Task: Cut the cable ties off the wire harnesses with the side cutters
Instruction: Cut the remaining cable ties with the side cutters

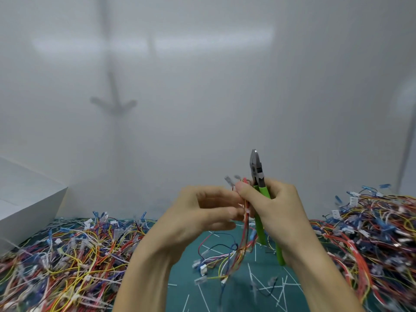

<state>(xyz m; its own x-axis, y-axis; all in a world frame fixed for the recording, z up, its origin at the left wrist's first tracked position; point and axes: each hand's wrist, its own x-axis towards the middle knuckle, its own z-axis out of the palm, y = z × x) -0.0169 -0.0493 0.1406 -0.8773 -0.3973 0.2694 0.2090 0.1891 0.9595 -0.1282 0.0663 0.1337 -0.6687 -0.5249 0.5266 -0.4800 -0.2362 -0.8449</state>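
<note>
A person at a worktop (184, 275) holds one wire harness (238, 251) up between both hands, midway through a long job; the right hand (276, 206) is wrapped round the green handles of the side cutters (256, 170), blades pointing up, closed and clear of the wires; the left hand (202, 212), blurred, appears to pinch the bundle at a white cable tie (247, 211), and the two hands meet there. Snipped ties (279, 293) scattered over the green mat suggest many cuts are already made; this harness seems to have at least that one tie left on it. Tangled wires are heaped on the left (74, 251) and on the right (371, 233); the right heap looks more tightly looped, so probably still waiting, though which heap is finished cannot be told. A white box (27, 199) sits at far left; the heaps crowd the small bare patch, and loose strands hang close to the cutters' handles.
</note>
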